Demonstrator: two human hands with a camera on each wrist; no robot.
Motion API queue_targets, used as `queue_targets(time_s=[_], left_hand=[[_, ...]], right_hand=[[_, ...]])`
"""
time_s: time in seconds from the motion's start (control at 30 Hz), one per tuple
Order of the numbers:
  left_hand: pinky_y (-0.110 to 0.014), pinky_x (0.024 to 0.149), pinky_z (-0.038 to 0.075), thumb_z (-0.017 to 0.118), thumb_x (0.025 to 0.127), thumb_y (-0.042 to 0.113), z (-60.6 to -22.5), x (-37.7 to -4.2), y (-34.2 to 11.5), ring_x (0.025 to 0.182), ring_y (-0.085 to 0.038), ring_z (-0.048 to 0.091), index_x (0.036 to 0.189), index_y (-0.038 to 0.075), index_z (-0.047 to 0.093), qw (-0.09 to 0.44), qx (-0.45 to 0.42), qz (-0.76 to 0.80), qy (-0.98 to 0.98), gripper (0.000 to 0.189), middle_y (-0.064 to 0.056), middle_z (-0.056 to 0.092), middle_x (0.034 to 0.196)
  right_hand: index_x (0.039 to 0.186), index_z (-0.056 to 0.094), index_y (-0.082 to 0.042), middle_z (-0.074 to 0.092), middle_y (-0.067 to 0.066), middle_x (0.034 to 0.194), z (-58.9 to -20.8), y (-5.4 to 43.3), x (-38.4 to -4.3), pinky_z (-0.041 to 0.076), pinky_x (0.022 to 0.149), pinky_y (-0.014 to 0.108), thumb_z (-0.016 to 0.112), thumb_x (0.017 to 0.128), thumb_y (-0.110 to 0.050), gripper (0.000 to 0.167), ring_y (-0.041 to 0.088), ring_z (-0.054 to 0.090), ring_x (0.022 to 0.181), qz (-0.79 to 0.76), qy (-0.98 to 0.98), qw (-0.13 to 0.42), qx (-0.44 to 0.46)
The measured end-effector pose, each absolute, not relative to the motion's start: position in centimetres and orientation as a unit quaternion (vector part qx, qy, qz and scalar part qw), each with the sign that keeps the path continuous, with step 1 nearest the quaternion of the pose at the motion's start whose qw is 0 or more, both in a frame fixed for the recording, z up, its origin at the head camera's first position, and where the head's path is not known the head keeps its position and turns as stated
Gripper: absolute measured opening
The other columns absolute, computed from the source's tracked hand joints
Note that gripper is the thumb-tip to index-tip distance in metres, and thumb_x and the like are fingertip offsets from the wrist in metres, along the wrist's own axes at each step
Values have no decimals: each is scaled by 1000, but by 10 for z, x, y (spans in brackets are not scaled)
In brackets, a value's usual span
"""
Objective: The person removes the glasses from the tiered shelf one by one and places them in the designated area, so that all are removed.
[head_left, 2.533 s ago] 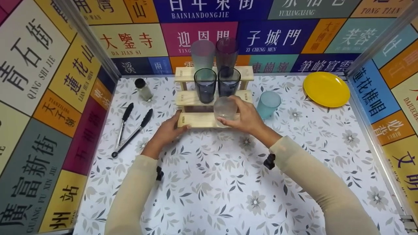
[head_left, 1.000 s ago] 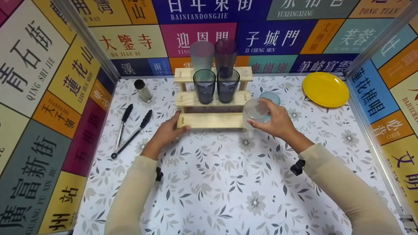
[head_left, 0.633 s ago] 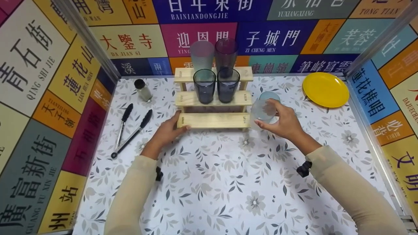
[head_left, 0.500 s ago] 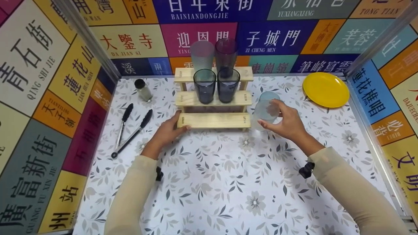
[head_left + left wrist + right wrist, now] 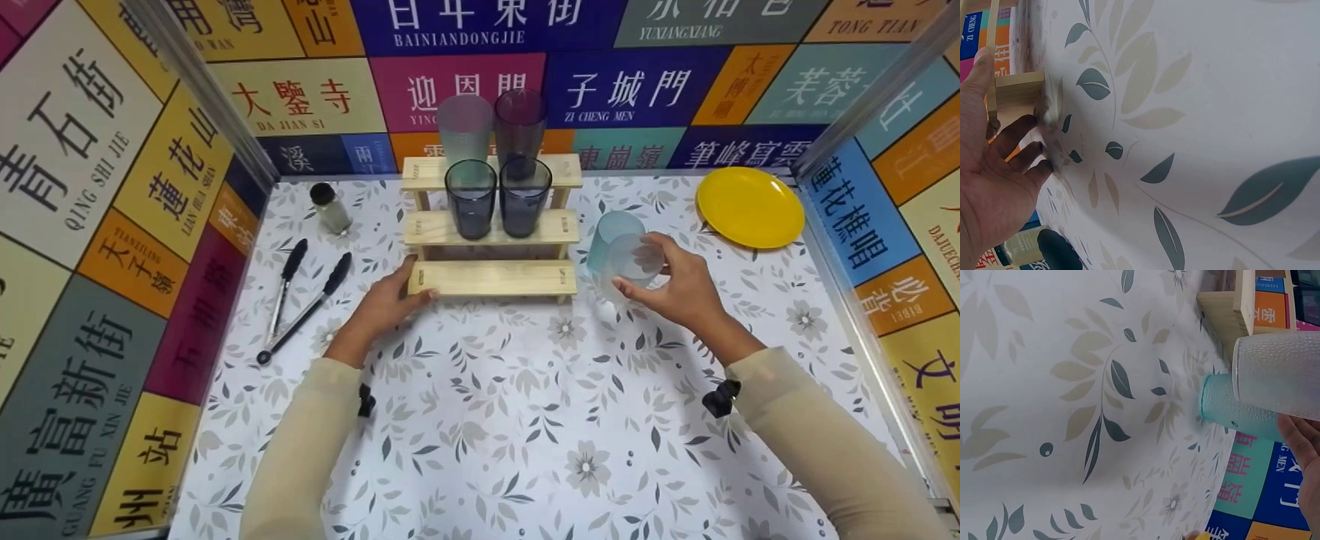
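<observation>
My right hand (image 5: 688, 289) holds a clear frosted tumbler (image 5: 636, 259) between thumb and fingers, to the right of a three-step wooden rack (image 5: 491, 277). In the head view the tumbler overlaps a light-blue tumbler (image 5: 601, 253) standing behind it. The right wrist view shows the textured clear tumbler's base raised off the cloth, close to the blue one (image 5: 1230, 402). My left hand (image 5: 384, 301) grips the left end of the rack's lowest step, thumb at the front. Two dark grey glasses (image 5: 471, 202) stand on the middle step. A frosted glass (image 5: 465, 127) and a purple glass (image 5: 520, 124) occupy the top step.
Black-tipped tongs (image 5: 300, 307) lie spread at the left, with a small black-capped jar (image 5: 330, 208) behind them. A yellow plate (image 5: 750, 207) rests at the back right. Printed panels (image 5: 465, 82) wall in the back and both sides of the flower-patterned cloth.
My right hand has lifted the clear tumbler off the rack's lowest step and carried it right, to in front of the blue tumbler. The left hand has stayed on the rack.
</observation>
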State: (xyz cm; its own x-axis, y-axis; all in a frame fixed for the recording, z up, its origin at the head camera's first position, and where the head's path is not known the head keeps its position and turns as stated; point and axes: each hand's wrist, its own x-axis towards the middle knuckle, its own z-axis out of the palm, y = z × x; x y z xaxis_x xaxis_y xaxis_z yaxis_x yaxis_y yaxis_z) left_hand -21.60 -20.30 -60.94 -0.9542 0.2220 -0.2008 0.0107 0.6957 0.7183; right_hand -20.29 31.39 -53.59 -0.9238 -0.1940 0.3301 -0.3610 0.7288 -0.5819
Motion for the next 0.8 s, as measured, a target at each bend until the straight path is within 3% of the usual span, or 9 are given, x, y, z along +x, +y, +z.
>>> queue_targets(time_s=[0.07, 0.13, 0.6, 0.8], left_hand=[[-58, 135, 34, 68, 104, 66, -610, -216, -203, 162, -47, 41, 180, 19, 15, 135, 67, 381, 912, 104, -24, 37, 177], [-59, 134, 35, 68, 104, 66, -611, -217, -203, 161, -48, 43, 180, 18, 15, 133, 69, 378, 914, 104, -25, 37, 177], [-59, 135, 34, 66, 103, 71, -612, -216, -203, 162, -47, 40, 180, 20, 16, 137, 59, 376, 915, 105, -24, 36, 178], [-58, 135, 33, 67, 103, 70, -610, -217, -203, 164, -45, 39, 180, 20, 15, 143, 52, 382, 912, 105, -21, 34, 180]], right_hand=[[147, 62, -4, 79, 23, 126, -537, 318, -202, 41, 83, -1, 100, 81, -35, 82, 42, 78, 105, 335, -922, 126, 148], [147, 62, -4, 78, 23, 126, -538, 321, -202, 38, 83, -3, 100, 81, -35, 82, 41, 78, 105, 337, -922, 126, 146], [149, 61, -6, 77, 21, 129, -543, 348, -203, 37, 88, -4, 96, 87, -38, 79, 40, 74, 114, 349, -925, 116, 96], [153, 57, -7, 73, 20, 137, -549, 362, -213, 36, 90, -5, 95, 89, -44, 83, 38, 70, 122, 357, -928, 86, 55]])
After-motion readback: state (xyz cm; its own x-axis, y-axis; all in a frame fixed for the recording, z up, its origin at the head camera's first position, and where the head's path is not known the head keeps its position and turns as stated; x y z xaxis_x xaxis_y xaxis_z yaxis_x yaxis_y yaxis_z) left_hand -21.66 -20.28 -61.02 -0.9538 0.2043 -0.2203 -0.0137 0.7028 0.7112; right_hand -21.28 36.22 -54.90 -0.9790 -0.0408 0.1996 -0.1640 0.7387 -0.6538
